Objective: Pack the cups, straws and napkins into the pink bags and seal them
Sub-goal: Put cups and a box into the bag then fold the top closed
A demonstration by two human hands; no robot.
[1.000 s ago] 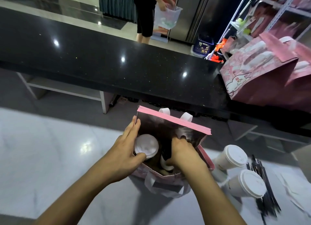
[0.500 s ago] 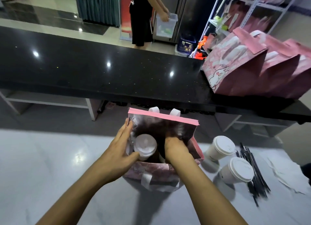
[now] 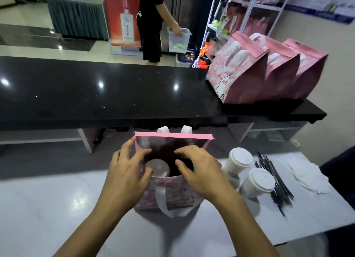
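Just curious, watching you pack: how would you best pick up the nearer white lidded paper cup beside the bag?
Probably round the tapered wall of the nearer white lidded paper cup, just below its lid rim, coming from above with the right hand; it stands upright, and black straws crowd its right.

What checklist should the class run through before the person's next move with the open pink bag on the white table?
1. Open pink patterned bag stands upright: ok.
2. White-lidded cup inside the bag sits upright: ok.
3. Second cup in the bag: cannot tell, the interior is dark.
4. Both hands free: ok, left hand and right hand hover open over the mouth.
5. Two white lidded paper cups within reach on the table: ok.
6. Black wrapped straws and white napkins packed: not ok, they lie on the table.
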